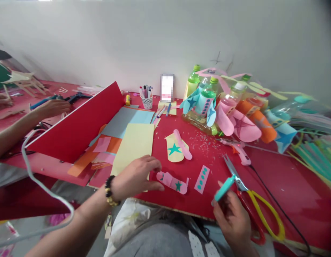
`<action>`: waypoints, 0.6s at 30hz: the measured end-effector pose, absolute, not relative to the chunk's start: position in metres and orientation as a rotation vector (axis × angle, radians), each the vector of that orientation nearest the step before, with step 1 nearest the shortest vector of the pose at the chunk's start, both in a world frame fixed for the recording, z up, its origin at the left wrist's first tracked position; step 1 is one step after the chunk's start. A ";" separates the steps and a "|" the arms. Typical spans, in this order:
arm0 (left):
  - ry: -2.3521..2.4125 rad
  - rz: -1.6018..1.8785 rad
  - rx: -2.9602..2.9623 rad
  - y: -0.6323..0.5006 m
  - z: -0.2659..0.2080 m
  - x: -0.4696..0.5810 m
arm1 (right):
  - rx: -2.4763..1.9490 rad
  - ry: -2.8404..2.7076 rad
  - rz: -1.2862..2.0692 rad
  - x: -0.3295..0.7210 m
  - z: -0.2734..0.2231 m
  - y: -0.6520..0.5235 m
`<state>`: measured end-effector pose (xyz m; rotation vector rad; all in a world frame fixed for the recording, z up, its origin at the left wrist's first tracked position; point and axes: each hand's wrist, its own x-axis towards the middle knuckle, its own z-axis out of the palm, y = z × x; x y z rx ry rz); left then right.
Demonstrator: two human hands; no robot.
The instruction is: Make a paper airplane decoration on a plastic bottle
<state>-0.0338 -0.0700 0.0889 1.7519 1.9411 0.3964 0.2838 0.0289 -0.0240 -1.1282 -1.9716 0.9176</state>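
Note:
My left hand (140, 176) hovers over the table's near edge, thumb and fingers apart, with nothing in it. Just right of its fingertips lies a rounded pink paper strip (172, 182) bearing a green star. Between finger and thumb, my right hand (231, 216) grips a teal marker (224, 189). A pink paper rectangle with green dots (202, 179) is to the left of that marker. Farther back, a pale yellow paper shape (173, 154) carries a green star, and a plain pink paper strip (182, 144) overlaps it.
Large scissors (249, 194) lie partly open beside my right hand, near a pink glue gun (239, 150). Paper-decorated bottles (208, 96) crowd the back right. Coloured sheets (135, 139) and a red divider (82, 125) are leftward; another person's hand (54, 109) works beyond.

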 end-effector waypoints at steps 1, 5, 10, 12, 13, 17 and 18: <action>1.940 0.394 1.796 -0.065 0.083 -0.026 | -1.129 -1.971 0.911 0.284 -0.024 0.029; 1.886 0.321 1.987 -0.045 0.072 -0.006 | -1.151 -1.975 0.906 0.283 -0.023 0.030; 1.995 0.463 2.094 -0.003 0.084 -0.011 | -1.143 -1.955 0.960 0.283 -0.026 0.030; 2.097 0.537 2.104 0.015 0.087 -0.012 | -1.144 -1.930 0.959 0.283 -0.028 0.030; 2.142 0.571 2.115 0.021 0.087 -0.010 | -1.146 -1.914 0.959 0.283 -0.029 0.029; 1.905 0.622 2.352 0.021 0.071 0.014 | -1.150 -1.855 0.967 0.281 -0.029 0.026; 1.752 0.592 2.458 0.015 0.063 0.022 | -1.154 -1.848 0.964 0.281 -0.028 0.025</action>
